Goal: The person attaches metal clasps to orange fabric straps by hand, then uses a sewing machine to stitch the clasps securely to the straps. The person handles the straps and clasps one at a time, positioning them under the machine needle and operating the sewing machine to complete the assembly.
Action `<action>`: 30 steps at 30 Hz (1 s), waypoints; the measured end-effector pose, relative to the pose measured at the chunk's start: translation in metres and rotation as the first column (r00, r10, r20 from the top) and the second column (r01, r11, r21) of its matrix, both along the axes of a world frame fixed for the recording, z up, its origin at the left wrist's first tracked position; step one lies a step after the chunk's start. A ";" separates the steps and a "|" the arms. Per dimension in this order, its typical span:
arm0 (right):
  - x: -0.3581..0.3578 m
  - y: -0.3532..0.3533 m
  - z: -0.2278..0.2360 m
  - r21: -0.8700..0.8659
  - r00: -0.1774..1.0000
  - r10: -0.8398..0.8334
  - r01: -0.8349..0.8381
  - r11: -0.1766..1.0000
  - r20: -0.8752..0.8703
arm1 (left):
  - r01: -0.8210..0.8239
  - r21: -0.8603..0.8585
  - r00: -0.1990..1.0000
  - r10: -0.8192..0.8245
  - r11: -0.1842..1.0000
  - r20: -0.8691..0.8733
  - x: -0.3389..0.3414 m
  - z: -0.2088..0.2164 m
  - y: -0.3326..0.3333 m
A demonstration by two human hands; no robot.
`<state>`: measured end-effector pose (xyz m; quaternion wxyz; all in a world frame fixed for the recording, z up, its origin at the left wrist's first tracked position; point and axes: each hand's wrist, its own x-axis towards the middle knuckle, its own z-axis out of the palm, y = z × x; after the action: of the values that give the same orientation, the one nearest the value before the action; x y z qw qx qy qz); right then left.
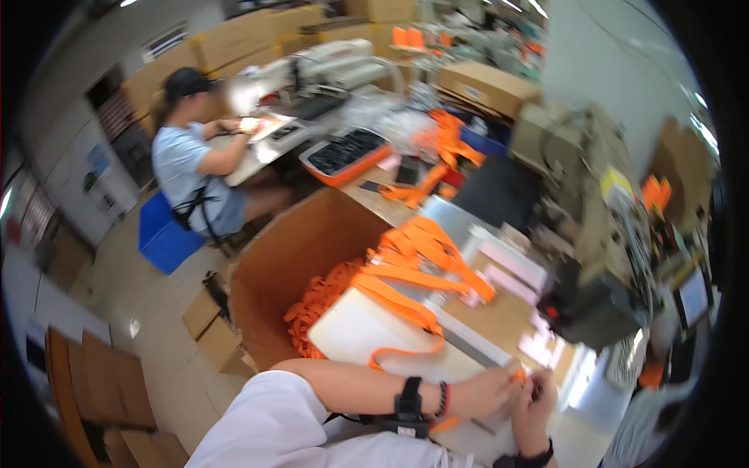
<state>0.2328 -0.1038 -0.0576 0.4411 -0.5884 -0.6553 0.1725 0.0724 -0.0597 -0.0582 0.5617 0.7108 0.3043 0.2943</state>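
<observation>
Orange strap (519,376) sits at the fingertips, near the lower edge and right of centre, with only a small piece showing. The left hand (482,395) appears to have thumb and fingers pinched together on it. The right hand (533,413) meets it from the other side, fingers curled beside a small dark bit (537,388); whether they clamp that bit, the strap or neither, I cannot tell.

The strap should be light, soft and limp, hard to break but apt to twist or slide, so it is best pinched flat across its width close to the end, with the second hand steadying it nearby. An orange strip shows under the left wrist; I cannot tell if it joins the held piece.

Just beyond, loose straps (421,242) drape over a white surface (363,327) beside a cardboard box (312,226); more lie heaped inside, its bottom hidden. They look likely to tangle, so each is better drawn out by a free end.

Farther off, the sewing machine (601,234) at right is blurred, its needle area not discernible. Beyond the box, a tray (333,179) holds dark pieces too small to tell apart, and a seated co-worker (187,156) has hands too blurred to read.
</observation>
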 end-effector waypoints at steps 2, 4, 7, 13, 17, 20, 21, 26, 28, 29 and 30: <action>-0.005 0.008 0.005 -0.049 0.994 0.033 -0.038 0.998 -0.103 | -0.052 0.080 0.997 0.056 0.995 -0.057 0.003 -0.014 0.007; -0.008 0.009 0.014 -0.137 0.963 0.055 -0.093 0.986 -0.264 | -0.264 0.349 0.964 0.234 0.899 0.127 0.001 -0.017 0.006; -0.014 0.006 0.021 -0.194 0.828 0.010 -0.144 0.970 -0.561 | -0.130 0.140 0.986 0.113 0.981 0.126 -0.008 0.006 0.007; -0.006 0.001 0.013 -0.142 0.757 0.002 -0.125 0.982 -0.654 | -0.120 -0.056 0.993 0.121 0.991 0.016 -0.011 0.019 0.009; 0.015 -0.012 0.030 -0.207 0.423 0.077 -0.584 0.785 -0.903 | -0.203 0.001 0.978 0.203 0.979 0.046 -0.011 0.018 0.009; 0.011 -0.011 0.034 -0.351 0.478 -0.015 -0.621 0.701 -0.878 | -0.216 0.028 0.976 0.215 0.976 0.026 -0.014 0.023 0.011; 0.011 -0.011 0.035 -0.387 0.498 -0.037 -0.622 0.681 -0.866 | -0.214 0.032 0.977 0.213 0.976 0.012 -0.014 0.024 0.012; 0.013 -0.006 0.030 -0.439 0.605 -0.019 -0.555 0.706 -0.796 | -0.233 0.073 0.972 0.234 0.970 -0.006 -0.013 0.024 0.010; 0.013 -0.006 0.030 -0.446 0.611 -0.024 -0.549 0.707 -0.791 | -0.231 0.087 0.972 0.233 0.969 -0.015 -0.013 0.025 0.010; 0.012 -0.005 0.030 -0.449 0.617 -0.019 -0.551 0.704 -0.787 | -0.230 0.093 0.972 0.233 0.969 -0.018 -0.013 0.025 0.010; 0.012 -0.005 0.030 -0.452 0.622 -0.014 -0.552 0.700 -0.783 | -0.229 0.098 0.973 0.232 0.968 -0.020 -0.013 0.024 0.010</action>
<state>0.2449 -0.1085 -0.0277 0.3953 -0.4671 -0.4004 0.6822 0.0591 -0.0499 -0.0340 0.4843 0.7012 0.3793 0.3604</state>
